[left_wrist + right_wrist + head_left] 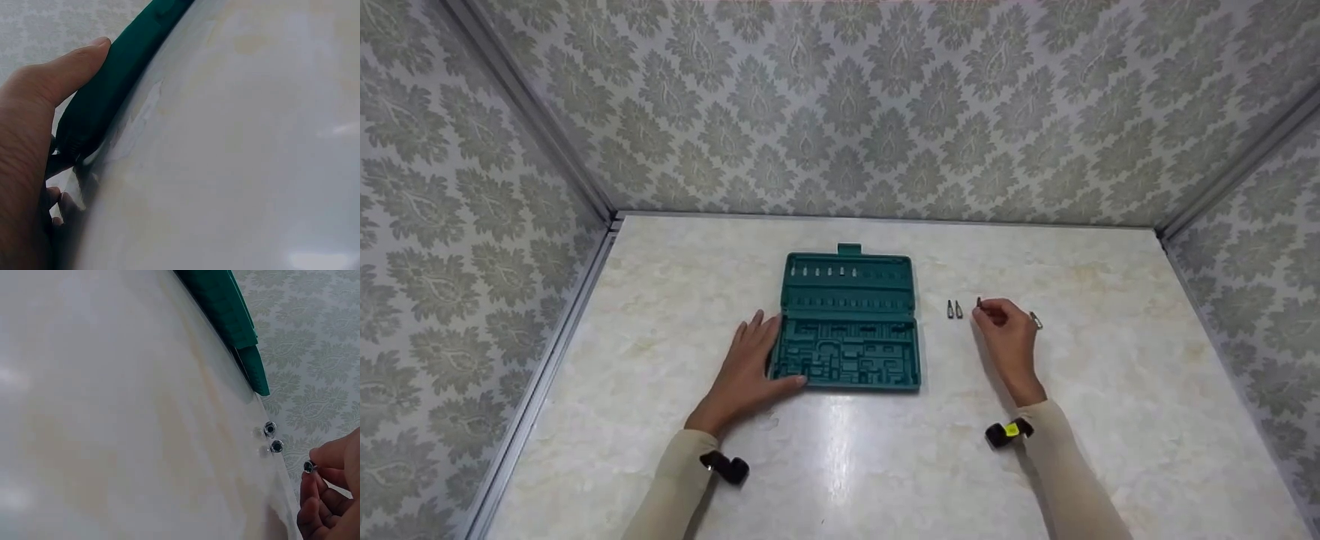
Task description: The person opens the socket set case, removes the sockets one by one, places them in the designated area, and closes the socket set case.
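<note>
An open green plastic tool case (849, 388) lies on the table, with moulded slots in both halves. My left hand (746, 365) spreads its fingers along the case's left side, the thumb resting on its front rim. To the right of the case, my right hand (1011, 341) pinches a small metal socket bit (309, 466) between thumb and fingertips, its hollow end facing the wrist camera. Two similar bits, the left one (950, 310) and the right one (959, 310), lie between the case and this hand. Another metal bit (1036, 321) lies just beyond the hand's right side.
Several small metal pieces (817, 272) sit in a row along the upper half of the case. A latch tab (849, 249) sticks out at its back edge. Patterned walls (847, 112) surround the pale marbled table (660, 300) at the back and both sides.
</note>
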A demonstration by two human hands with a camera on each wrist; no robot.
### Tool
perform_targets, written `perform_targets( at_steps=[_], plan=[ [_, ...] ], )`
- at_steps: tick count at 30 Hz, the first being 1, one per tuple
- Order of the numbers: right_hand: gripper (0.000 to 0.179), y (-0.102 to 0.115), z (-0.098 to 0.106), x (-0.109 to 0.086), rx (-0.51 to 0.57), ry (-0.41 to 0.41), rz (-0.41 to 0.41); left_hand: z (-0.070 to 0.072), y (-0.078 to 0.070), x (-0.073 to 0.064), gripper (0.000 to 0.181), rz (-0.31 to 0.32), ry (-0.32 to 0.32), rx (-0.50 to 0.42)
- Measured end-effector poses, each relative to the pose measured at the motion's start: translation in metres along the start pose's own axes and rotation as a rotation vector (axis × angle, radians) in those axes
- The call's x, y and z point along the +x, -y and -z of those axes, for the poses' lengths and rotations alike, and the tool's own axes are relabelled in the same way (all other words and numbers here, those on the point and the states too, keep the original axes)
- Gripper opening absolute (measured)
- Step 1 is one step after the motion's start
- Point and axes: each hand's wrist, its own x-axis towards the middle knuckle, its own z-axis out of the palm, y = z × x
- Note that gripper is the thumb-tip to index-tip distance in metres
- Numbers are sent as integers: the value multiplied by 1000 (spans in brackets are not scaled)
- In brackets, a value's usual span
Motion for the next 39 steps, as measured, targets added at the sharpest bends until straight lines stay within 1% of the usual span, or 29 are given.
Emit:
perform_targets(
  at_steps=[6,11,17,23,30,34,39],
  plan=[
    [14,-2,-7,-2,-40,-10,-28,0,0,-1,127,13,12,-13],
    [16,0,-13,-2,-78,-6,-55,0,-2,-3,127,28,11,-23],
    [19,4,-18,-2,-115,3,-106,1,-2,-3,127,19,8,-20],
    [18,4,-23,-1,-154,-7,-103,1,-2,-2,126,19,19,-5],
    [19,6,-25,1,-171,-15,-104,4,-3,-2,125,-3,13,8],
    [20,7,-25,1,-173,-13,-115,3,-2,-2,125,-7,12,-2],
    [21,8,-27,1,-188,-18,-141,2,-1,-3,125,5,8,-27]
  ],
)
